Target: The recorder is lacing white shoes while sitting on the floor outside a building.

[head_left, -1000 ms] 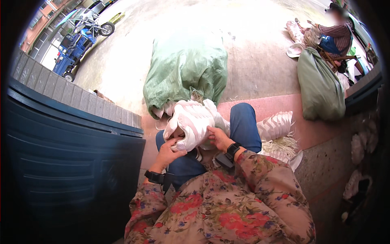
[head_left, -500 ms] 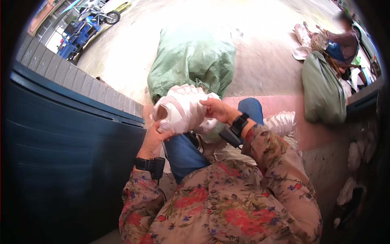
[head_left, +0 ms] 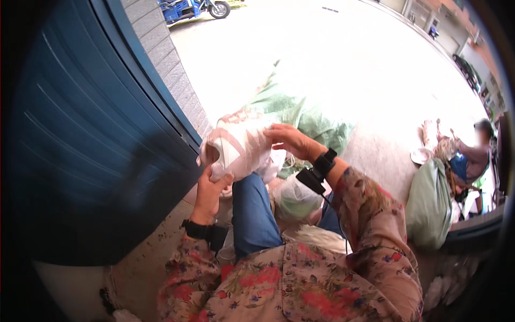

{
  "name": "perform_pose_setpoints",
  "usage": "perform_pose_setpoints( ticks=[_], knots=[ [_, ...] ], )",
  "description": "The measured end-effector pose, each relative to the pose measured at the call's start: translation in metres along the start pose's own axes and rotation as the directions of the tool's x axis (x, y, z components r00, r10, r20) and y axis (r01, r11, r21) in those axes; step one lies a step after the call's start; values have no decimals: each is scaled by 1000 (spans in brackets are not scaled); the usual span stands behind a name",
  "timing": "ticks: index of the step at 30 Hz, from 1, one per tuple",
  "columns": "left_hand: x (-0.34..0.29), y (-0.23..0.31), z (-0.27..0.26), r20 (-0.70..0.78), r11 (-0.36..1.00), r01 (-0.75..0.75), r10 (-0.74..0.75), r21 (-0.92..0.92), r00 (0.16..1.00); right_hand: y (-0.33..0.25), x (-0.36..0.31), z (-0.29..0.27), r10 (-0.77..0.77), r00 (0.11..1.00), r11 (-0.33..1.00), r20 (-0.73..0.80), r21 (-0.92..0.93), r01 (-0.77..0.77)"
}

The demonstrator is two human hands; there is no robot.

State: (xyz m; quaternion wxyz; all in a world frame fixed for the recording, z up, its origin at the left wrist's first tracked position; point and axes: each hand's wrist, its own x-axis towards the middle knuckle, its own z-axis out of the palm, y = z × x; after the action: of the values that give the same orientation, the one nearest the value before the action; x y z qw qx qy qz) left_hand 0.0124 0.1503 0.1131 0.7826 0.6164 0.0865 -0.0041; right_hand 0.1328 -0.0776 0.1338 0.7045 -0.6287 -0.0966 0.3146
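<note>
A stack of nested white and pink shoe uppers (head_left: 241, 153) is held up in front of my knees, its dark opening toward the left. My left hand (head_left: 206, 196) is closed on the lower left end, thumb along the underside. Against the right end my right hand (head_left: 295, 142) grips with its fingers bent over the layered edges; the thumb is mostly hidden. Behind the stack lies a large green woven sack (head_left: 324, 126), partly covered. Between my knees sits a thin, pale plastic bag (head_left: 298, 199) with something green showing through. Whitish strands (head_left: 322, 238) lie close to my lap.
A dark blue metal door (head_left: 96, 139) stands close on my left, beside a grey brick wall edge (head_left: 155, 45). To the right are a full green sack (head_left: 429, 204) and a seated person (head_left: 475, 155). A blue three-wheeler (head_left: 188, 9) is parked far off.
The view has turned, so the door looms larger and the sacks appear shifted right. Both hands still hold the stack; the right fingers have straightened and spread somewhat over its end.
</note>
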Motion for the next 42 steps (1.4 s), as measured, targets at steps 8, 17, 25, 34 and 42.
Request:
perform_pose_setpoints(
  ticks=[8, 17, 25, 34, 42],
  knots=[
    [21, -21, -8, -13, 995, -76, 75, -71, 997, 4, 33, 4, 81, 994, 995, -69, 66, -76],
    [23, -46, -5, 71, 987, 1, 11, -160, 997, 28, 24, -2, 154, 985, 983, -73, 112, -146],
    [-43, -77, 42, 411, 749, -414, 206, 518, 888, 129, -113, -10, 56, 935, 935, -349, 347, 74],
    [-67, -137, 122, 659, 367, -610, -12, 703, 752, 247, -168, -38, 304, 875, 637, -376, 763, 107],
    [-67, -190, 146, 676, 164, -662, -43, 731, 736, 218, -201, -16, -423, 570, 746, -704, -628, -223]
  ],
)
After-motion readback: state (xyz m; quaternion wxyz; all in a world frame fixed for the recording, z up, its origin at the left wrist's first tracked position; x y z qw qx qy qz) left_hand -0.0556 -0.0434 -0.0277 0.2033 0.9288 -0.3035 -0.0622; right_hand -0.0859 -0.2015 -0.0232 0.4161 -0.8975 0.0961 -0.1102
